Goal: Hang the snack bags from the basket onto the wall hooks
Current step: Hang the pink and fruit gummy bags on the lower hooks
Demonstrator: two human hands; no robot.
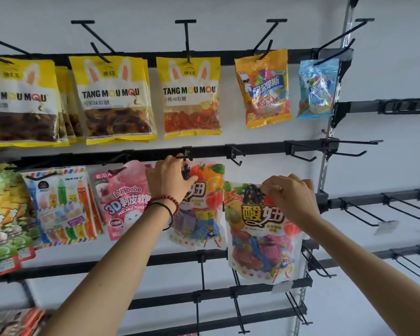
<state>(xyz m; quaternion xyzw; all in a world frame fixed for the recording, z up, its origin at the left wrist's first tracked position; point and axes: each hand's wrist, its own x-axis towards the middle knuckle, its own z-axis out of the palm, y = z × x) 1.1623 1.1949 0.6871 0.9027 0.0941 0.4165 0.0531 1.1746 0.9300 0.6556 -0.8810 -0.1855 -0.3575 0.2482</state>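
Right hand pinches the top edge of a fruit-candy bag, hanging long axis down, below and right of the hook. Left hand, nearer that hook, grips the bag already hanging there.

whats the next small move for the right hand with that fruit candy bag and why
Probably lift the bag up and left toward the bare hook on the middle rail. The right hand pinches the fruit candy bag by its top edge, which sits below that rail, on no hook. The left hand is at the neighbouring matching bag, under its own hook.
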